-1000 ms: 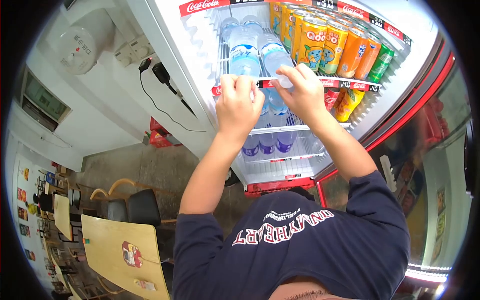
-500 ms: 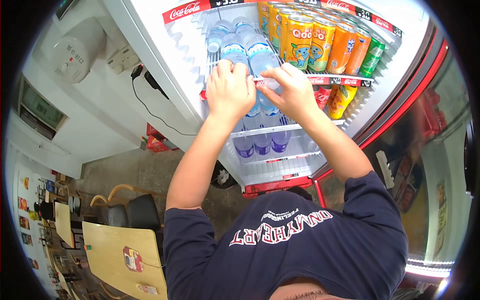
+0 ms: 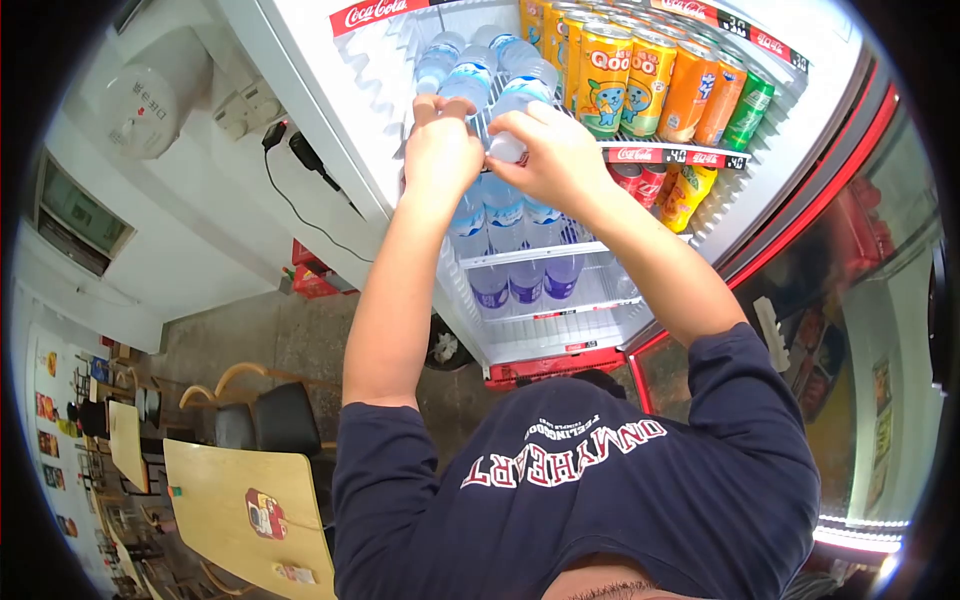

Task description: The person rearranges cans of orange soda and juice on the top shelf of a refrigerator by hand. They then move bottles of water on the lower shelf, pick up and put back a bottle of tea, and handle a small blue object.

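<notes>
My left hand is closed, its fingers curled over the near end of a clear water bottle lying on the upper fridge shelf. Close beside it, my right hand grips another lying water bottle around its neck, thumb below and fingers above. This bottle's white cap points toward me. Both bottles have blue and white labels. My left fingers hide the near end of the first bottle. More water bottles lie behind and to the left of these two.
Yellow Qoo cans, orange cans and a green can stand at the right of the shelf. Upright water bottles fill the level below. The open fridge door is at right; a wooden table stands at lower left.
Both hands have shifted slightly left along the shelf's front edge. The white cap in my right hand shows more plainly, and the right-hand bottle now sits apart from the left one.
</notes>
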A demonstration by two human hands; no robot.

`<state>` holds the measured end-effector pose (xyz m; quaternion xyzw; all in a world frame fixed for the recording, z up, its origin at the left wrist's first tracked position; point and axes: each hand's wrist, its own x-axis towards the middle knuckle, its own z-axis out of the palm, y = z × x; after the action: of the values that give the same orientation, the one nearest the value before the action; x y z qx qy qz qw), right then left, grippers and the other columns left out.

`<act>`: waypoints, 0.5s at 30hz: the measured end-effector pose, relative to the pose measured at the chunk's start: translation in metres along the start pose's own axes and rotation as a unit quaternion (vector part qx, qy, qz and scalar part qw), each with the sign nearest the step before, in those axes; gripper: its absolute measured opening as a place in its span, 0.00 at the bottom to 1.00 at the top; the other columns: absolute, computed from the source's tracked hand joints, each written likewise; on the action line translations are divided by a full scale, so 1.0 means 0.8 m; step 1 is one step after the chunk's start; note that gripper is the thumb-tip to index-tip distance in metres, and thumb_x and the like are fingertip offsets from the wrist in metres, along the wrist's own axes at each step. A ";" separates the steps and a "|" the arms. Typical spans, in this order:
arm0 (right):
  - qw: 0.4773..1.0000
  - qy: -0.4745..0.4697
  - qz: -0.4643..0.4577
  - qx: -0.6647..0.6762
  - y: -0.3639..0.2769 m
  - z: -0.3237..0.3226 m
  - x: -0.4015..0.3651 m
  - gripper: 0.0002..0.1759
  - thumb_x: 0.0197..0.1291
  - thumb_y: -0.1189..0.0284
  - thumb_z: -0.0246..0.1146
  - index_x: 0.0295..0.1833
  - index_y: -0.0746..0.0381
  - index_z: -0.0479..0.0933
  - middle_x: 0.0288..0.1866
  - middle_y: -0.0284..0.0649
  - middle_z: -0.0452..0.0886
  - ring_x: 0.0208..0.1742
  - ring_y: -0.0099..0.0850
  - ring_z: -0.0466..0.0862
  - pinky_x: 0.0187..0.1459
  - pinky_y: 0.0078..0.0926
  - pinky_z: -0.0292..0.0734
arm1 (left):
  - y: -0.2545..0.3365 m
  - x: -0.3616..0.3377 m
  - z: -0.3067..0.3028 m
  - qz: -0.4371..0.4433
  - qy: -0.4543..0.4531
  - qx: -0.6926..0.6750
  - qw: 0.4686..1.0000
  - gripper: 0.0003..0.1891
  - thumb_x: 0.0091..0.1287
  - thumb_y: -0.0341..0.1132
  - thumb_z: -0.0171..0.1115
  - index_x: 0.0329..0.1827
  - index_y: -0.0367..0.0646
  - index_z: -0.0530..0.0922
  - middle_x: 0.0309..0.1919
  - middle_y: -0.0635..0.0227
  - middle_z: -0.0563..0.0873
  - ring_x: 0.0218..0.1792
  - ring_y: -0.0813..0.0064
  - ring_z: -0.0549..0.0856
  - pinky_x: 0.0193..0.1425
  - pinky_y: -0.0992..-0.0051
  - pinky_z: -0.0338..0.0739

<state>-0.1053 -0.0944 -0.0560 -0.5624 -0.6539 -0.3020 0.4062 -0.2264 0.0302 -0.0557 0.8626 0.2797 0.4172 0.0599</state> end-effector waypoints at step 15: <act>0.992 0.076 0.019 0.096 0.008 -0.016 -0.021 0.17 0.43 0.77 0.74 0.41 0.60 0.79 0.35 0.39 0.80 0.37 0.38 0.82 0.37 0.32 0.79 | 0.007 -0.007 0.005 0.018 0.080 -0.017 0.996 0.10 0.57 0.33 0.62 0.41 0.43 0.82 0.36 0.50 0.84 0.46 0.49 0.84 0.51 0.52 0.79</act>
<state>-0.0958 -0.1123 -0.0645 -0.5086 -0.6363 -0.2720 0.5123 -0.2238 0.0231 -0.0604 0.8301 0.2609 0.4908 0.0449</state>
